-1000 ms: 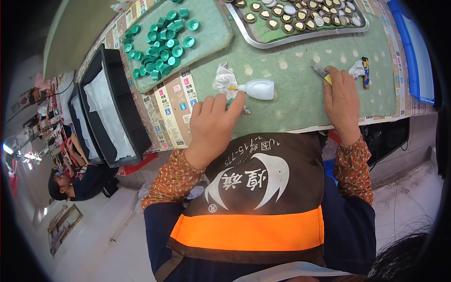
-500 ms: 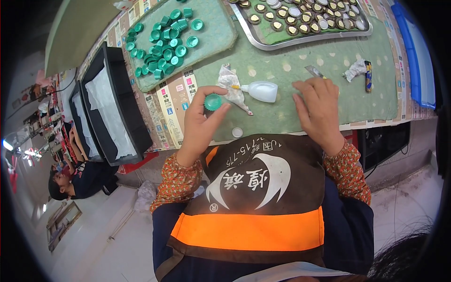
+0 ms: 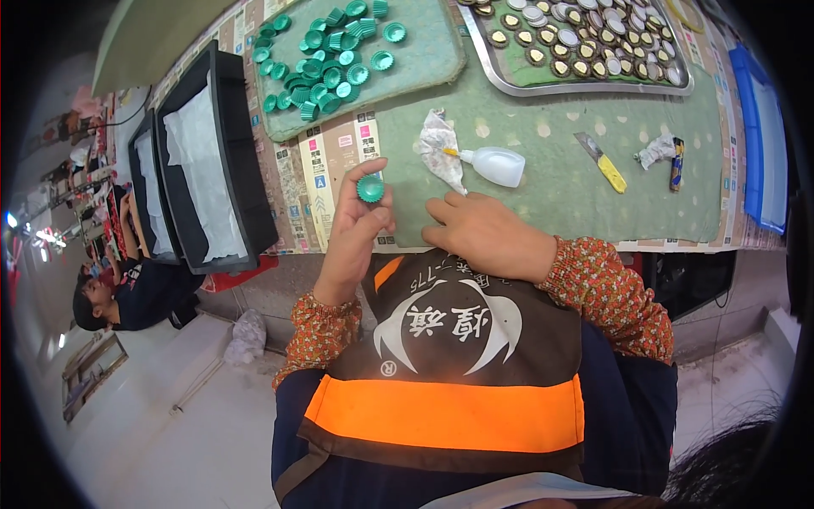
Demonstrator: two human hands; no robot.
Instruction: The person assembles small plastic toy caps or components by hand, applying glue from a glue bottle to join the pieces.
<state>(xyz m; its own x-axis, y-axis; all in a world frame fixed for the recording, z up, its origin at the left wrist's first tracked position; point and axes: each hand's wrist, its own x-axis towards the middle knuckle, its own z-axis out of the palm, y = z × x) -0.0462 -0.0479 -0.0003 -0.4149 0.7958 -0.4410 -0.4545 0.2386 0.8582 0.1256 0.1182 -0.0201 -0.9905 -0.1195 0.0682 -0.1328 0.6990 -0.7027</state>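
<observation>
A green crimped bottle cap (image 3: 370, 188), hollow side showing, is held between the fingers of my left hand (image 3: 349, 237), just above the table's near edge. My right hand (image 3: 487, 233) is low over the cloth at that edge, its fingers curled down. Whatever is under those fingertips is hidden. Just beyond it lie a white squeeze bottle (image 3: 498, 166) with a yellow tip and a crumpled, stained tissue (image 3: 439, 140) under that tip. Further right rests a yellow-handled utility knife (image 3: 609, 171).
Many green caps lie on a padded board (image 3: 398, 93) at the far left. A metal tray (image 3: 585, 87) holds dark caps and pale discs. Near the right are a wrapped tube (image 3: 677, 165), crumpled tissue (image 3: 655, 153) and a blue tray (image 3: 755, 140). Black bins (image 3: 227, 102) stand left; a person (image 3: 153, 293) sits beyond.
My right hand has moved left from beside the knife to the table edge near my left hand, uncovering the knife's handle. The small white disc there no longer shows. The view has shifted slightly.
</observation>
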